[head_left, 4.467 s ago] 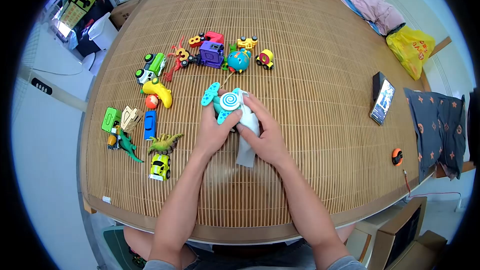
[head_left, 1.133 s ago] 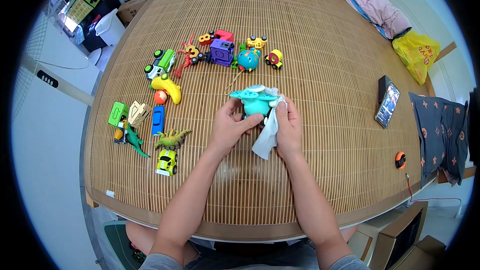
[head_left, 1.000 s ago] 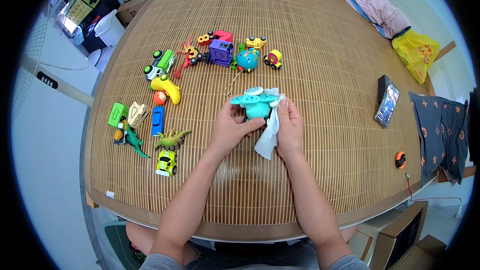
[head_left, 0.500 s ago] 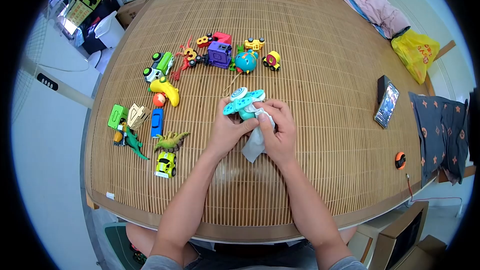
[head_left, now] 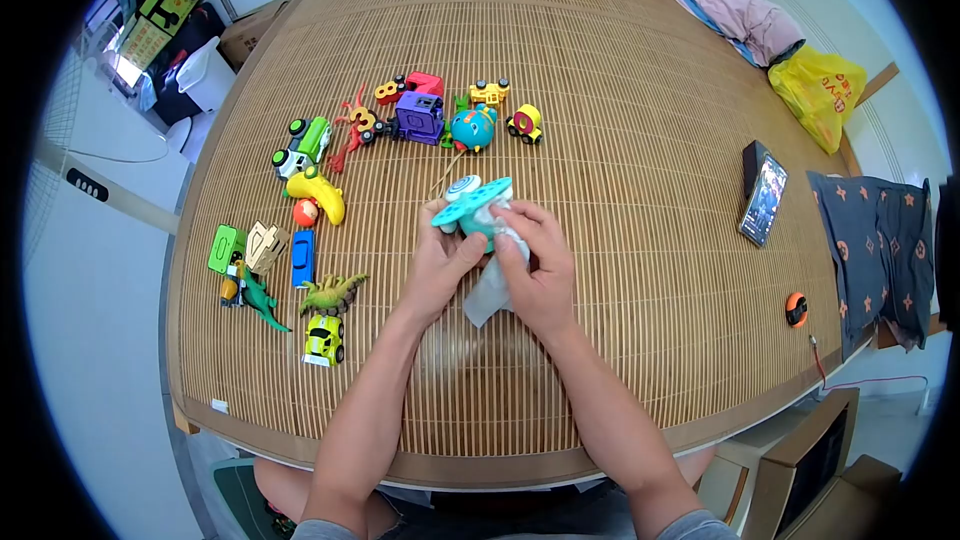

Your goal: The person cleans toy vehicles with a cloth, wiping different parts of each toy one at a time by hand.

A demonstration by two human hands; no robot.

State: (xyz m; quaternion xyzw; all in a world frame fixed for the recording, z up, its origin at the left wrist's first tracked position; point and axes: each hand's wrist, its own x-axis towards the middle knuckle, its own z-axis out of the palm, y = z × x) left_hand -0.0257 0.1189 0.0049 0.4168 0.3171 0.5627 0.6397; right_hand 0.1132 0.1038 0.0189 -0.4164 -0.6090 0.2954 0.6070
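Note:
My left hand [head_left: 437, 265] is closed round a turquoise toy [head_left: 466, 208] with flat wing-like parts and a white ringed disc. Pinched in my right hand [head_left: 541, 265] is a white wipe [head_left: 490, 296], pressed against the toy's right side, its loose end hanging below. Both hands are over the bamboo mat [head_left: 640, 270], thumbs close together. My fingers and the wipe hide the toy's underside. Beyond them lie a blue round toy [head_left: 472, 128] with a string and a purple toy block [head_left: 419, 118].
On the left lie a toy banana [head_left: 318, 192], a green-and-white truck [head_left: 302, 146], a blue car [head_left: 303, 259], a dinosaur [head_left: 335, 292] and a lime car [head_left: 323, 340]. At right are a phone [head_left: 764, 198], an orange round object [head_left: 796, 309] and a yellow bag [head_left: 818, 98].
The turquoise toy has tilted in my left hand, so its wing now shows more edge-on. My right hand and the wipe have shifted slightly against it. The whole view has moved a little.

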